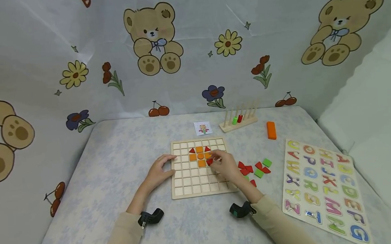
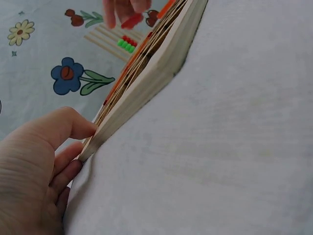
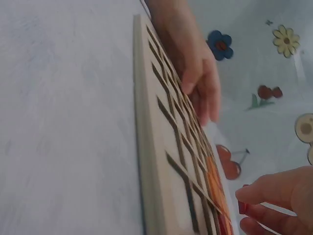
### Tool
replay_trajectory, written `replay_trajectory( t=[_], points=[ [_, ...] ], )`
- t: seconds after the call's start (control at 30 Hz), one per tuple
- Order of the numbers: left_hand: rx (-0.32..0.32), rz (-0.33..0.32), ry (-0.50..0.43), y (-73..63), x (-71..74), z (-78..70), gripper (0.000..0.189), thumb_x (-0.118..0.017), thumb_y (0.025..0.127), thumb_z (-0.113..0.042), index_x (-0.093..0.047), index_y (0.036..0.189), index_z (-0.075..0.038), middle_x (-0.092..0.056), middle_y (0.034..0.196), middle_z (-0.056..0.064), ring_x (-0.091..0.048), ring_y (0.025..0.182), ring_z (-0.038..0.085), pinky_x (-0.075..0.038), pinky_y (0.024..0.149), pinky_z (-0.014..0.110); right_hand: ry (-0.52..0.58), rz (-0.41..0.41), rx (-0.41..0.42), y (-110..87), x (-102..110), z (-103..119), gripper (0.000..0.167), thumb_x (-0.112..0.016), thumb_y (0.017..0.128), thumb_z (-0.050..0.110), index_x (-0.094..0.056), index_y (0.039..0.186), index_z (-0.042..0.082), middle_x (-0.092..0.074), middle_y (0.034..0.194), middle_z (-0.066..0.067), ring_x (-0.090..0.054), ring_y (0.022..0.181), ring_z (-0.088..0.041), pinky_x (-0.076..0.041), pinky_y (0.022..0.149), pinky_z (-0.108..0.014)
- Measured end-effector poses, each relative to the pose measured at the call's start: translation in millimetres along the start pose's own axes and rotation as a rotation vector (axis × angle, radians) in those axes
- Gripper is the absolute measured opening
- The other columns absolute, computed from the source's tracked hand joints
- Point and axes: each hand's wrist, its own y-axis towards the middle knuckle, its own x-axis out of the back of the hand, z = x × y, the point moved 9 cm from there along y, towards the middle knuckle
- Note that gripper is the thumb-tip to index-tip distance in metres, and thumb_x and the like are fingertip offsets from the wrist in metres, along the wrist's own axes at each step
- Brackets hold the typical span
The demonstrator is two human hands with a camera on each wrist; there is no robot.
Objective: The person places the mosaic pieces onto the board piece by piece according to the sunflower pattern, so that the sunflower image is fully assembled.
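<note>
A wooden grid board (image 1: 188, 183) lies on the table, and my left hand (image 1: 158, 172) touches its left edge with thumb and finger spread apart. In the left wrist view, the left hand (image 2: 46, 156) rests against the board's rim. Over the board, my right hand (image 1: 226, 165) pinches a small red block (image 3: 242, 199) between thumb and finger; its exact shape is partly hidden. Orange square blocks (image 1: 199, 149) stand around an orange round block (image 1: 200, 156) in the grid. Red triangular blocks (image 1: 192, 150) occupy cells at the upper corners of this group.
Loose red blocks (image 1: 248, 168) and green square blocks (image 1: 259, 173) lie right of the board. Farther back are a pattern card (image 1: 203, 128), a peg rack (image 1: 239, 123) with green and red beads, and an orange block (image 1: 271, 130). An alphabet puzzle board (image 1: 321, 192) lies at the right.
</note>
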Motion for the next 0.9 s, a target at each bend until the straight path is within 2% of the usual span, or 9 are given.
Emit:
replay_trajectory(
  t=[0.13, 0.23, 0.4, 0.63, 0.9],
  points=[
    [-0.011, 0.006, 0.004, 1.8, -3.4, -1.7, 0.049, -0.071, 0.091, -0.013, -0.057, 0.138, -0.012, -0.052, 0.144, 0.011, -0.041, 0.142, 0.033, -0.034, 0.117, 0.055, 0.001, 0.079, 0.049, 9.9, -37, 16, 0.039, -0.071, 0.081, -0.009, -0.067, 0.119, -0.004, -0.070, 0.100, -0.014, -0.062, 0.089, -0.024, -0.054, 0.077, -0.031],
    [-0.025, 0.007, 0.005, 2.6, -5.2, -3.8, 0.049, -0.072, 0.090, -0.013, -0.058, 0.137, -0.012, -0.053, 0.144, 0.011, -0.042, 0.141, 0.034, -0.035, 0.116, 0.055, -0.026, 0.085, 0.078, 14.8, -49, 24, 0.038, -0.072, 0.080, -0.009, -0.067, 0.118, -0.004, -0.070, 0.096, -0.014, -0.059, 0.081, -0.021, -0.051, 0.072, -0.028],
    [-0.041, -0.003, 0.019, 3.4, -5.1, -5.6, 0.049, -0.072, 0.090, -0.011, -0.059, 0.137, -0.011, -0.055, 0.142, 0.012, -0.043, 0.140, 0.034, -0.036, 0.115, 0.056, -0.035, 0.080, 0.092, 18.6, -53, 28, 0.038, -0.070, 0.079, -0.011, -0.067, 0.116, -0.005, -0.068, 0.092, -0.014, -0.051, 0.073, -0.018, -0.043, 0.065, -0.024],
    [-0.013, -0.012, 0.022, 1.7, -0.4, -5.9, 0.049, -0.072, 0.088, -0.007, -0.059, 0.136, -0.009, -0.054, 0.142, 0.013, -0.043, 0.140, 0.034, -0.034, 0.117, 0.054, -0.031, 0.082, 0.112, 20.3, -57, 29, 0.037, -0.073, 0.080, -0.008, -0.067, 0.116, -0.006, -0.070, 0.094, -0.015, -0.052, 0.073, -0.017, -0.044, 0.065, -0.023],
    [-0.014, -0.014, 0.027, 0.8, 2.3, -4.2, 0.049, -0.072, 0.089, -0.008, -0.059, 0.136, -0.008, -0.054, 0.142, 0.014, -0.043, 0.140, 0.034, -0.034, 0.117, 0.054, -0.080, 0.087, 0.121, 22.9, -64, 30, 0.033, -0.073, 0.082, -0.005, -0.068, 0.115, -0.005, -0.069, 0.092, -0.014, -0.052, 0.071, -0.016, -0.042, 0.062, -0.022]
  ],
)
